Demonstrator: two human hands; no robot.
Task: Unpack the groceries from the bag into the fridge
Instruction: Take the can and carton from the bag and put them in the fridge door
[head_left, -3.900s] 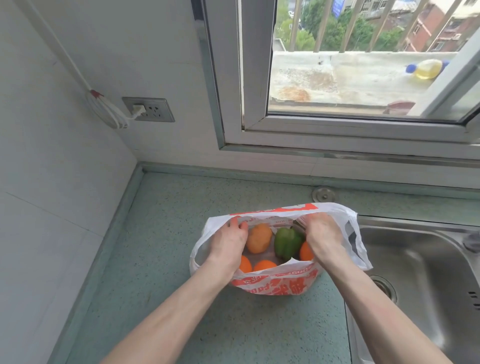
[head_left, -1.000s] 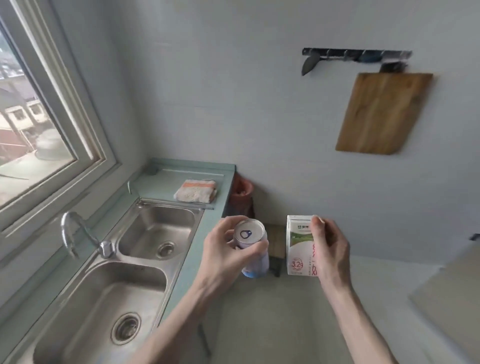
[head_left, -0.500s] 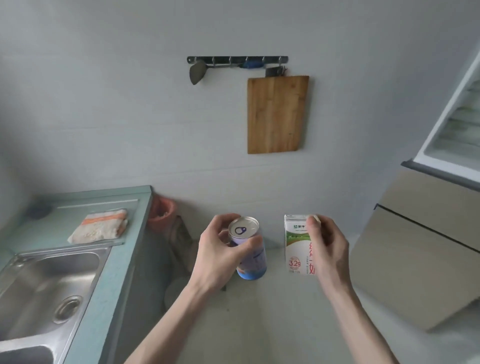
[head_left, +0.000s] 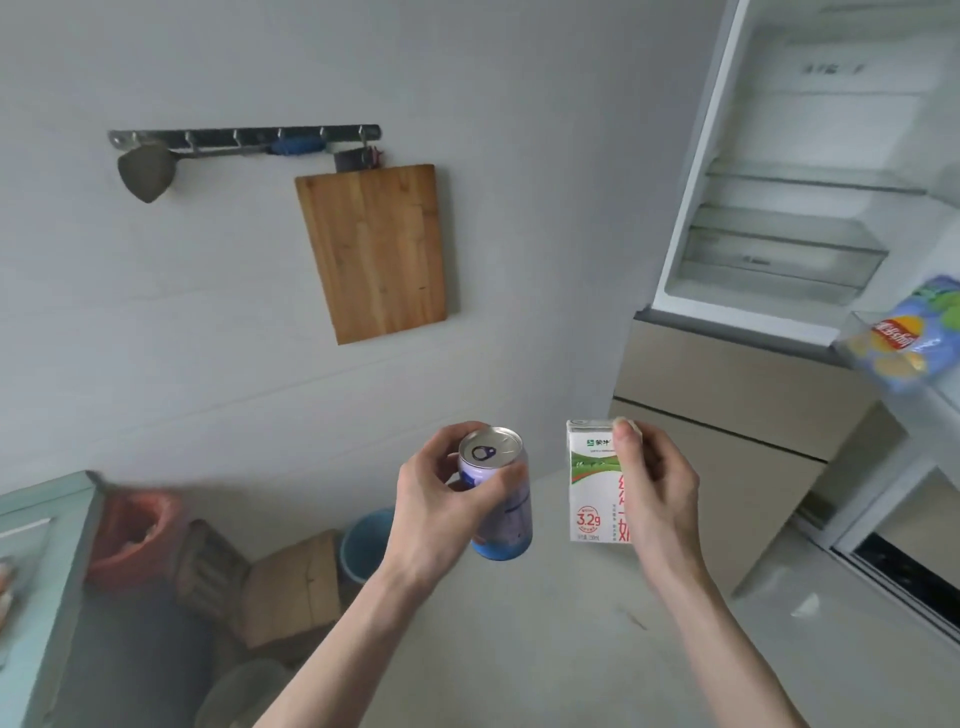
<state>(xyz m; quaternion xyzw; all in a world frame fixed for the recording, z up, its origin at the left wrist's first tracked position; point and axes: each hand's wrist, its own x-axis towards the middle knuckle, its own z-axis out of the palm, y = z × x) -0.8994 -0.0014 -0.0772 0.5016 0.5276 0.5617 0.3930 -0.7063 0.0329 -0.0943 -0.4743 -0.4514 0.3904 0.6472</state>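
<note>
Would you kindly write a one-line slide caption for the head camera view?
Left hand holding a can and right hand holding a milk carton, facing the open fridge.

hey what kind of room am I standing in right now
Most likely a home kitchen. A wooden cutting board hangs on the wall under a utensil rail, an open fridge stands to the right, and a countertop edge shows at the left.

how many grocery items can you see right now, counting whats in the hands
3. A blue and white drink can in the left hand, a white and green milk carton in the right hand, and a blue crisp packet in the fridge door shelf. Others may sit out of view.
</note>
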